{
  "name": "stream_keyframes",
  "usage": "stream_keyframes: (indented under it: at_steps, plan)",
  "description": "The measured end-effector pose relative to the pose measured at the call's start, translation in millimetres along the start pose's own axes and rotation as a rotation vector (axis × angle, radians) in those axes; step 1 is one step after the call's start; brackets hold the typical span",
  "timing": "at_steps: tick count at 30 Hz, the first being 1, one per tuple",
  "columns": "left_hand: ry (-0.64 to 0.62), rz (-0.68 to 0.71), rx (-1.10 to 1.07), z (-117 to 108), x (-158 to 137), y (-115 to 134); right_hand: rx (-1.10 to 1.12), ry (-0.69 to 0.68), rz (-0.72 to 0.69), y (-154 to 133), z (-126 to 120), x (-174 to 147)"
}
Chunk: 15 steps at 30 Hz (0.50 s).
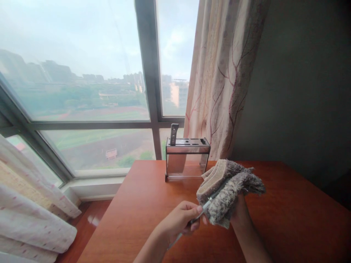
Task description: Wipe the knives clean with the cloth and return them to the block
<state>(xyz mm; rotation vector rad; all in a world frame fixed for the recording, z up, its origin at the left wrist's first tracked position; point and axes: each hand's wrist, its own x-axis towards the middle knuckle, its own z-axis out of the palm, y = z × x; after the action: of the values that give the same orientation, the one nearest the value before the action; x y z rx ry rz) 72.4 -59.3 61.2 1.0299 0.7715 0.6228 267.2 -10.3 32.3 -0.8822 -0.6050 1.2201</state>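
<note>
My left hand (184, 218) is closed around a long, slim tool (204, 207) with silvery metal and a dark part. The tool's far end is hidden in a fold of a shaggy grey-and-beige cloth (227, 195), so its kind cannot be made out. My right hand (239, 209) grips this thick cloth from below and behind, and most of its fingers are covered. Both hands are above the table, with the cloth folded around the tool. Behind them stands a clear-sided knife block (188, 149), holding one knife by its dark, riveted handle (173, 134).
The reddish-brown wooden table (131, 215) stretches beneath the hands. Beyond its back edge are a large framed window (93, 126) and a patterned curtain (219, 80). Another pale curtain (30, 208) hangs at lower left. A dark wall (296, 91) rises on the right.
</note>
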Motion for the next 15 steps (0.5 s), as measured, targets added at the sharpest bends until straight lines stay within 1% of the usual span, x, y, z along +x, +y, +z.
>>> stream_keyframes:
  at_steps: [2,4,6,8,10,12,13,15]
  plan:
    - [0.064,0.028,0.084,-5.5,4.2,-3.9,0.058,0.048,0.044,-0.5,-3.6,2.4]
    - [0.192,0.069,0.240,-11.7,8.5,-7.7,0.108,0.100,0.063,-2.0,-4.8,4.5]
    - [0.367,0.148,0.479,-16.6,11.0,-10.0,0.116,0.141,0.069,-3.2,-3.5,6.9]
    - [0.543,0.257,0.783,-18.9,11.1,-10.3,0.081,0.183,0.080,-2.7,-1.0,9.7]
    - [0.681,0.353,1.067,-18.6,9.4,-9.2,0.035,0.237,0.084,-0.8,1.2,12.3]
    - [0.753,0.404,1.251,-17.0,6.8,-7.6,0.017,0.264,0.083,0.9,2.2,14.1]
    - [0.761,0.418,1.294,-16.3,5.6,-6.9,0.019,0.267,0.082,1.3,2.3,14.6]
    - [0.735,0.434,1.300,-15.8,3.9,-5.8,0.028,0.262,0.082,1.1,1.3,14.9]
